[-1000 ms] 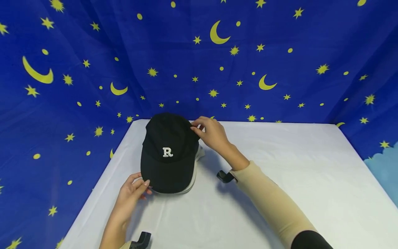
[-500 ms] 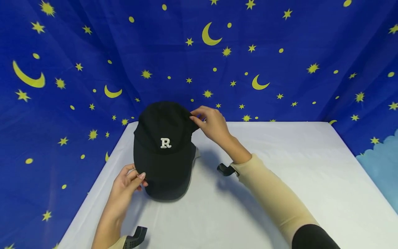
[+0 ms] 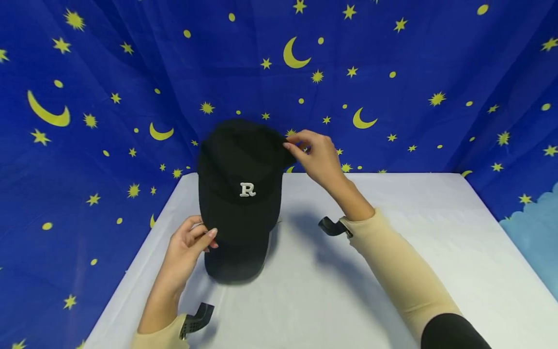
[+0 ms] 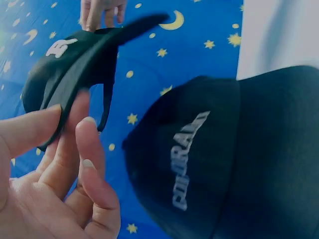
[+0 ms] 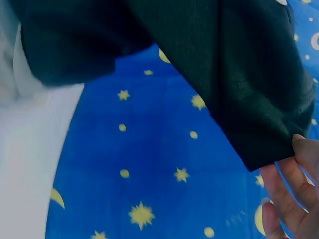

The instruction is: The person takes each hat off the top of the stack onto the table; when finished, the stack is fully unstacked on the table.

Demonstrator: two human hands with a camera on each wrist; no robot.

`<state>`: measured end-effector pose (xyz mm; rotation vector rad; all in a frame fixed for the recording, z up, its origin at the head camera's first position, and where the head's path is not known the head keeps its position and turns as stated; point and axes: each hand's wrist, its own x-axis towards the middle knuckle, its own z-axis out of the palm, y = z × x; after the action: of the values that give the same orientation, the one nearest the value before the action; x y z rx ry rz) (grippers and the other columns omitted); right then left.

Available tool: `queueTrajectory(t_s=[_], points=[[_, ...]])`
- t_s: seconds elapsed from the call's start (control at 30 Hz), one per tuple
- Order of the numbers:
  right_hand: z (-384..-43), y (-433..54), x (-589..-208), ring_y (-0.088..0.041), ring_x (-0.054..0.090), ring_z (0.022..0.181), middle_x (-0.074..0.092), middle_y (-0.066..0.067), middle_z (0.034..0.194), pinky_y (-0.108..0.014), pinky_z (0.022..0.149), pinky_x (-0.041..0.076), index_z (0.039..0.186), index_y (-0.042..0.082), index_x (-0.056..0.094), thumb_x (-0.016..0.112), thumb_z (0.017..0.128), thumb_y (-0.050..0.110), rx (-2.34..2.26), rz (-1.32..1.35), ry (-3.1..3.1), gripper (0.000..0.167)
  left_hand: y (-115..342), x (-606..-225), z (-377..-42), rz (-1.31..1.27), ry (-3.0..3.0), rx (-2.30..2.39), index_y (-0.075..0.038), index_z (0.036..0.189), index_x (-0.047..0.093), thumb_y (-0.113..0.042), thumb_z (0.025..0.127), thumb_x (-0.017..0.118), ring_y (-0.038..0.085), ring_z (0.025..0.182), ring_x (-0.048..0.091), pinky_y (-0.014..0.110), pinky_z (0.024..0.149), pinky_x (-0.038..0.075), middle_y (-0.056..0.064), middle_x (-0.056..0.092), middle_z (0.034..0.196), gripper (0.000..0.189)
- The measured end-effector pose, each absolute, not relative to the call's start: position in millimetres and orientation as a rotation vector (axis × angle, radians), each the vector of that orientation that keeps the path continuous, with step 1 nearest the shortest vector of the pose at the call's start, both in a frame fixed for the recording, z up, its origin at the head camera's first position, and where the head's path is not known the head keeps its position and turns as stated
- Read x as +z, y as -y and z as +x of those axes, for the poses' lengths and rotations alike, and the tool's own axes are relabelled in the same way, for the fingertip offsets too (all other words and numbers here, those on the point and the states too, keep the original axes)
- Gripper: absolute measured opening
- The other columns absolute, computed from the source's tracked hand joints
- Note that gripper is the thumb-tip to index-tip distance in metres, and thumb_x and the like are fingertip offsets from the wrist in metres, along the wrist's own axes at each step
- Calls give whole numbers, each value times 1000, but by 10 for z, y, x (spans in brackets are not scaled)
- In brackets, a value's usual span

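A black cap [image 3: 235,160] with a white letter R hangs tilted in the air, its front toward me. My left hand [image 3: 187,242] pinches the left side of its brim between thumb and fingers, also plain in the left wrist view. My right hand [image 3: 316,155] pinches its edge at the upper right; the right wrist view shows thumb and fingers on the dark cloth [image 5: 239,84]. Behind and below, a second dark cap [image 3: 235,264] is mostly hidden in the head view. In the left wrist view this dark cap [image 4: 199,159] bears pale lettering.
A white-covered table [image 3: 370,271] spreads under the hands. A pale edge [image 5: 21,69] shows beneath the second cap in the right wrist view. A blue cloth [image 3: 244,63] with yellow moons and stars stands behind and at the sides.
Both hands have raised the R cap, the right hand higher than the left. It has come up off the second dark cap, whose brim now shows beneath it.
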<state>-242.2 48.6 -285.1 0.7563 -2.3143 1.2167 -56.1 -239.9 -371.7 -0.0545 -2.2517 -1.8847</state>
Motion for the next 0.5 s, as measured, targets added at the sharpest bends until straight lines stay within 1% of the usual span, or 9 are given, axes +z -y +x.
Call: queueTrajectory(t_s=[0.13, 0.23, 0.3, 0.37, 0.5], points=[[-2342, -756, -2802, -16, 66, 84, 75, 0, 100, -35, 74, 53, 103, 12, 79, 74, 96, 28, 1193, 736, 2303, 18, 2232, -3752, -567, -171, 2358, -1828, 4, 109, 50, -8, 102, 63, 19, 76, 66, 30, 73, 50, 5, 70, 82, 19], [-2283, -964, -2789, -17, 66, 82, 76, -1, 99, -35, 74, 52, 103, 11, 79, 75, 96, 26, 1153, 713, 2314, 17, 2090, -3766, -574, -270, 2418, -1832, 2, 100, 52, -11, 101, 66, 22, 79, 67, 32, 74, 53, 13, 71, 83, 19], [-2247, -1104, -2787, -18, 65, 80, 75, -2, 98, -35, 73, 52, 102, 10, 79, 75, 96, 25, 1118, 701, 2324, 16, 1984, -3769, -587, -331, 2452, -1835, 1, 96, 54, -12, 100, 67, 24, 80, 67, 33, 73, 54, 17, 71, 84, 19], [-2214, -1242, -2787, -18, 65, 79, 75, -3, 96, -35, 71, 52, 102, 10, 79, 76, 95, 24, 1075, 686, 2341, 16, 1872, -3766, -606, -391, 2480, -1853, -1, 92, 55, -12, 99, 69, 25, 81, 69, 33, 72, 55, 17, 74, 86, 19], [-2158, -1508, -2782, -19, 66, 78, 75, -4, 95, -36, 69, 51, 102, 10, 79, 76, 95, 24, 998, 650, 2375, 16, 1643, -3767, -663, -507, 2524, -1911, -1, 87, 58, -13, 99, 68, 24, 83, 73, 32, 70, 54, 10, 77, 86, 21]])
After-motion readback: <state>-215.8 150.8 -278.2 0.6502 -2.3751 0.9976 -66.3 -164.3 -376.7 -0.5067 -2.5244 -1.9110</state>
